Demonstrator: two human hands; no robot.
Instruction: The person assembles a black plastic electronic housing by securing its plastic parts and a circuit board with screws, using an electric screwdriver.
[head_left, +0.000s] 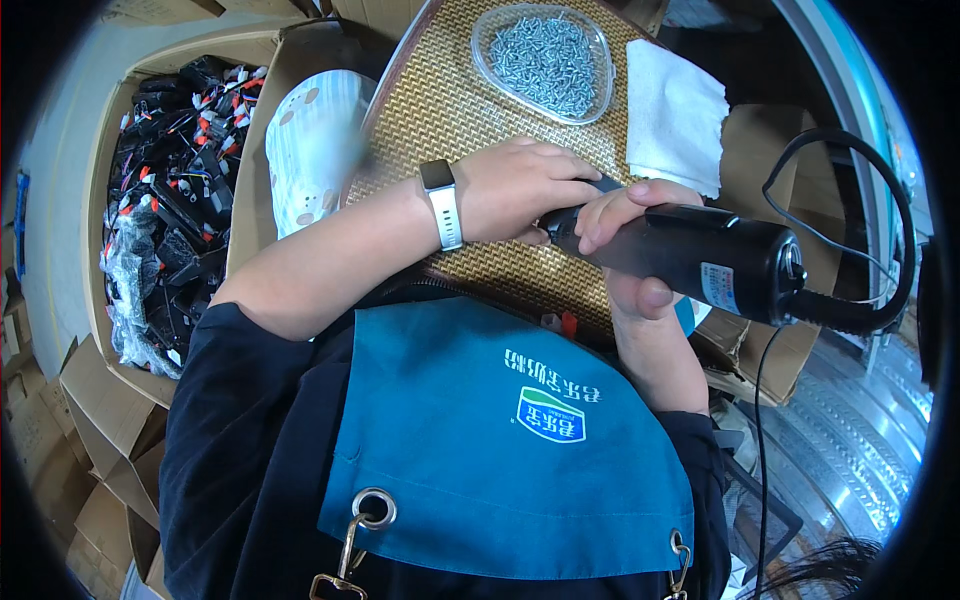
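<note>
My right hand (625, 235) is wrapped around a black electric screwdriver (700, 258), with its cord leaving the back end at the right. The tool lies almost level, its front end pointing left toward my left hand (525, 190). That hand, with a white-strapped watch (442, 203) on its wrist, is closed over a dark piece (605, 184). Only a bit of the piece shows by the fingertips, so its kind is hidden. The screwdriver's tip is also covered by my left hand. Both hands are above a woven gold-brown mat (430, 115).
Beyond my hands stands a clear plastic tub (545, 65) of small silvery screws, with a folded white cloth (675, 115) beside it. At left, a cardboard box (115, 110) holds many black devices with wires. The thick cord (905, 240) loops at right. My teal apron (450, 440) lies in front.
</note>
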